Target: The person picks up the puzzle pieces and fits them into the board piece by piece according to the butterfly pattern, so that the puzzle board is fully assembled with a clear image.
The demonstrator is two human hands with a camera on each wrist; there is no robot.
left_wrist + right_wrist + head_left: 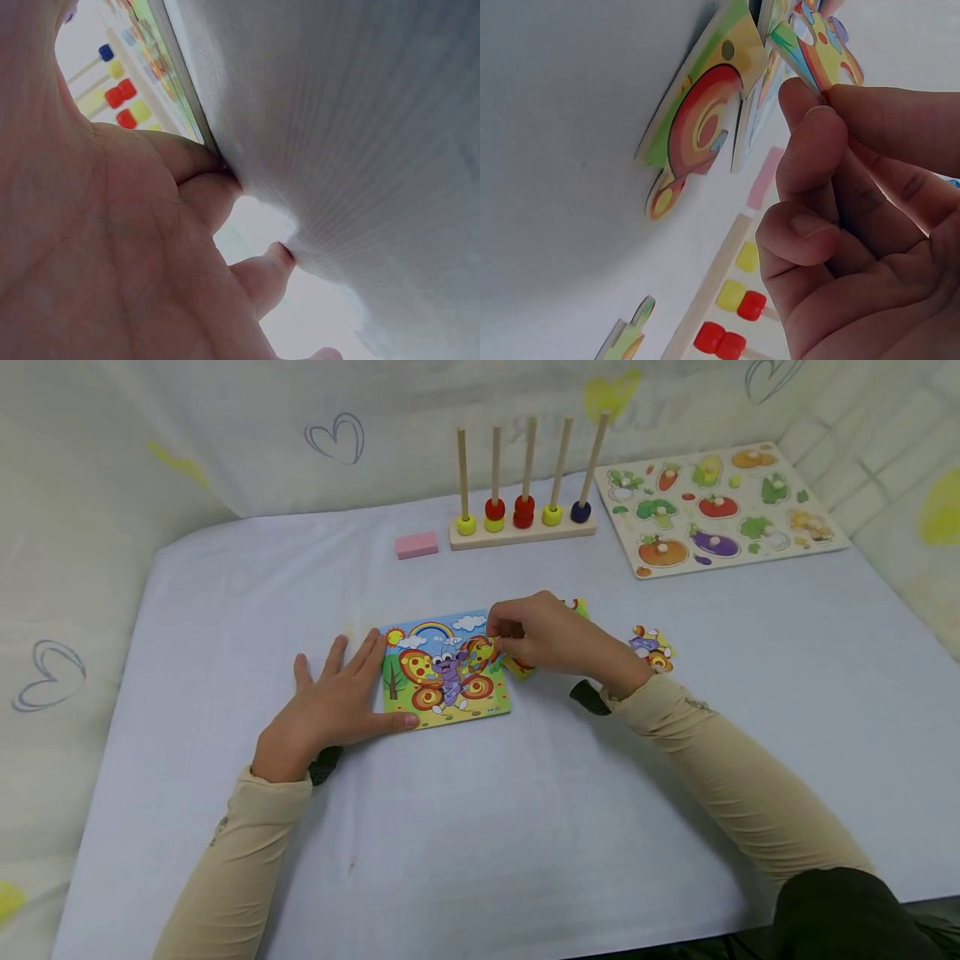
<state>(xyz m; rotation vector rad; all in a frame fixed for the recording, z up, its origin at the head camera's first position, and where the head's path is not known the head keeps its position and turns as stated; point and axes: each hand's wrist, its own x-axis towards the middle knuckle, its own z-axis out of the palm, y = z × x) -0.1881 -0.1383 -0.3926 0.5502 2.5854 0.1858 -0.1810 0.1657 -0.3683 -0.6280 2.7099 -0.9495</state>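
Observation:
A butterfly puzzle board (408, 697) lies flat on the white cloth in the head view. My left hand (326, 714) rests beside it with fingers spread, fingertips at its left edge and the thumb over the lower left corner. Over the board's right side, my right hand (551, 631) pinches a colourful puzzle piece (829, 52) between thumb and index finger, tilted above the picture. Below that piece, a loose puzzle piece with a red-orange spiral (705, 124) lies by the board, partly under my right hand in the head view.
Another loose puzzle piece (652, 649) lies right of my right wrist. Behind the board stand a pink block (417, 545) and a wooden peg stacker (517, 533) with coloured beads. A vegetable peg board (738, 552) leans at the back right.

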